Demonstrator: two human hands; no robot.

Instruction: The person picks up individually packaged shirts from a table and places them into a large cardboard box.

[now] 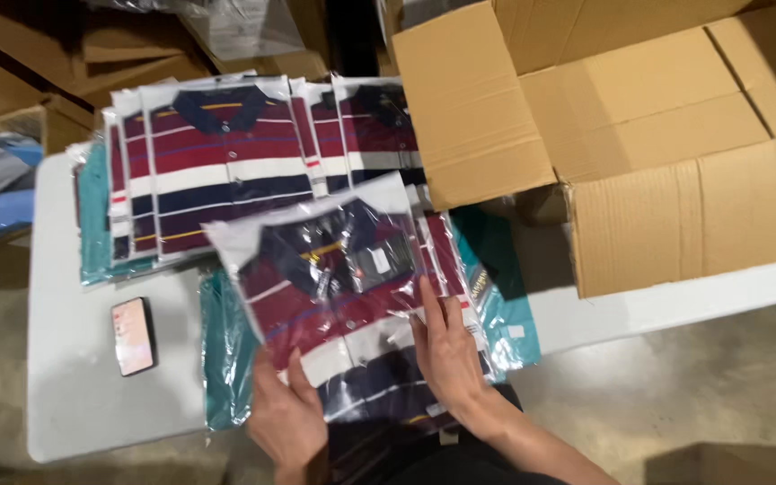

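My left hand (286, 415) and my right hand (446, 348) grip the near edge of a clear plastic bag holding a folded striped polo shirt (334, 278) in maroon, white and navy. The bag is tilted over the front of a white table (74, 377). Under it lie more bagged shirts, some striped and some teal (224, 359). Further back, a fanned stack of bagged striped shirts (217, 166) rests on the table.
A large open cardboard box (639, 126) stands on the table's right side, one flap reaching over the shirts. A smartphone (133, 336) lies face up at the table's front left. More cardboard and plastic-wrapped items are behind and to the left. Concrete floor lies below.
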